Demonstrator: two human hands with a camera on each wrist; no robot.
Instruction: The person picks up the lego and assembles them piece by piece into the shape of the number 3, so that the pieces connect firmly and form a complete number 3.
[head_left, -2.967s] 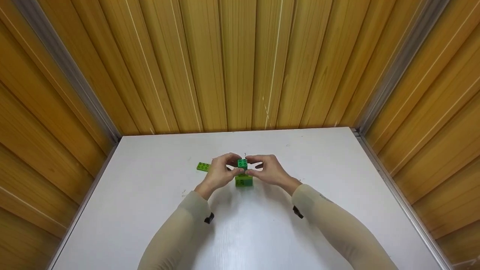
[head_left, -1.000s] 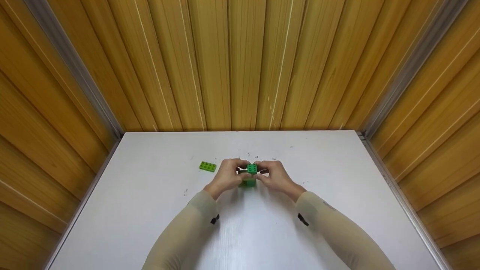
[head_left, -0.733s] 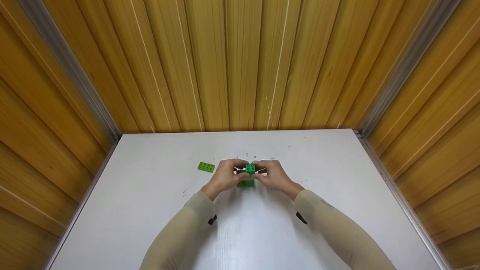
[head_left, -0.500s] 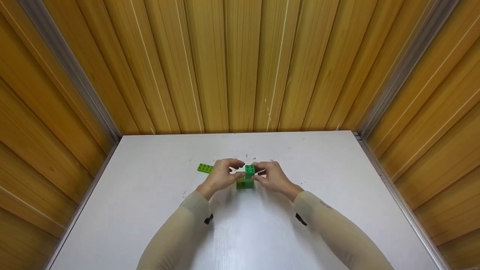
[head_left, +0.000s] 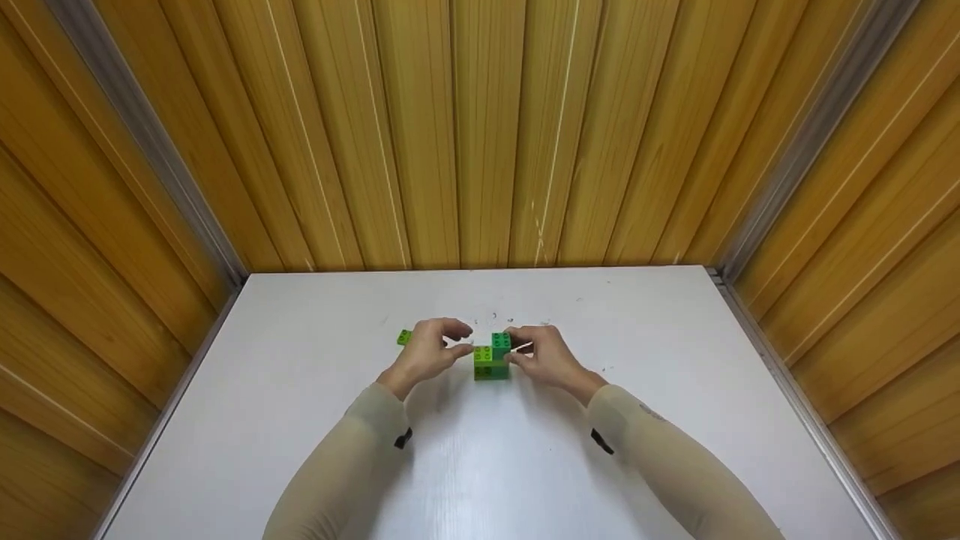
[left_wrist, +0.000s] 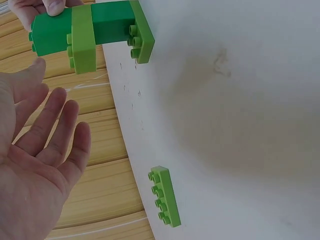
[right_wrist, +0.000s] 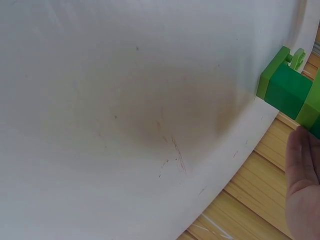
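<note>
A small tower of toy building bricks stands on the white table, light green plates point(left_wrist: 83, 37) alternating with dark green bricks. My right hand point(head_left: 549, 358) pinches the top dark green brick point(head_left: 501, 343) from the right side; its thumb lies against that brick in the left wrist view. My left hand point(head_left: 427, 352) is just left of the tower with fingers spread and nothing in them. Beyond the left hand lies a loose light green plate point(left_wrist: 166, 197), studs visible; the hand partly covers it in the head view.
The white table point(head_left: 480, 465) is bounded at the back and sides by yellow wood-look panels point(head_left: 480, 150). Grey metal strips point(head_left: 795, 150) run along the corners. A few small dark marks dot the tabletop.
My left hand has let go of the top dark green brick and moved left, uncovering the light green plate's studs and overlapping the loose plate. The right hand stays at the tower.
</note>
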